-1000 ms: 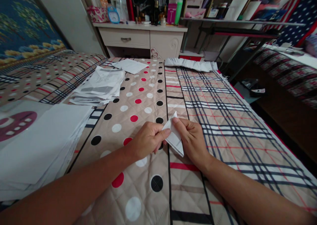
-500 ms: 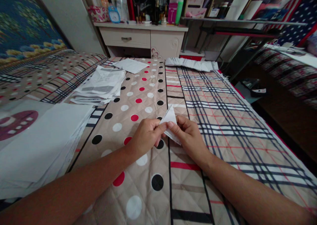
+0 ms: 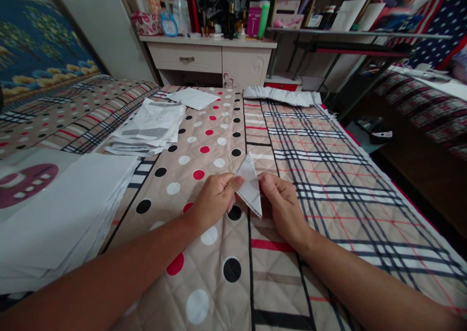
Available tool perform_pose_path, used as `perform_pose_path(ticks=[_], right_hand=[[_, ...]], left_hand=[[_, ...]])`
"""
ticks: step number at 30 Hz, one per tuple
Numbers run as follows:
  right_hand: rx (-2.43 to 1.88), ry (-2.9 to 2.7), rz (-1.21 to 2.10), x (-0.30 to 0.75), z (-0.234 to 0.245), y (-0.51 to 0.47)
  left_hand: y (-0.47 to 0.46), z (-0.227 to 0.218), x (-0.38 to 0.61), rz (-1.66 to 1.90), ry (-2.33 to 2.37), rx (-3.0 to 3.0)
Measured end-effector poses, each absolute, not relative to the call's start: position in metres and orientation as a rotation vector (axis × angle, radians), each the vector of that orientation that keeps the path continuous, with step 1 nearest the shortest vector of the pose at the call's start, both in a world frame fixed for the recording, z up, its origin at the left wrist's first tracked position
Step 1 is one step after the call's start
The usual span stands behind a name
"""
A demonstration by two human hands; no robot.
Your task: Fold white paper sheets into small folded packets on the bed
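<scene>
A small white sheet of paper folded into a triangle (image 3: 249,180) stands over the bed, its point upward, with faint print on its face. My left hand (image 3: 219,192) pinches its left edge, thumb on the front and fingers behind. My right hand (image 3: 282,197) is closed right at the paper's right edge, with its thumb off the front face. Part of its fingers is hidden behind the paper, so I cannot see whether they grip it. Beneath both hands lies a quilted bedspread (image 3: 204,282) with dots and plaid.
To the left are a stack of printed sheets (image 3: 146,127) and a larger pile of white paper (image 3: 73,209). A single white piece (image 3: 193,97) lies farther back. A long row of folded papers (image 3: 280,96) rests at the bed's far edge, before a white dresser (image 3: 204,56).
My right thumb has come off the paper's front and the right hand has shifted to its edge. The triangle has turned slightly, showing more of its face. My left hand keeps its pinch.
</scene>
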State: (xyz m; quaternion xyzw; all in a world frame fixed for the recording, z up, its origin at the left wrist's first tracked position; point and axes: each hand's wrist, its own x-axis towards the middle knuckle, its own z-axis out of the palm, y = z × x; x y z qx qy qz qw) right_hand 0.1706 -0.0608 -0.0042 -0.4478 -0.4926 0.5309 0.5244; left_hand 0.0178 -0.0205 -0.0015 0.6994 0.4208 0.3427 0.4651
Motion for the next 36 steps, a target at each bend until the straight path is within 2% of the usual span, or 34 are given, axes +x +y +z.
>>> perform_pose_path(ticks=[15,36], right_hand=[[-0.891,-1.022,1.484,0.1729,-0.0093,-0.0571],[-0.913,-0.971,1.515,0.1725,-0.0074,-0.0543]], left_hand=[[-0.0225,-0.0009,0.0194,0.755,0.915,1.595],[-0.0208,0.0036,0.0136,0.603,0.76,1.658]])
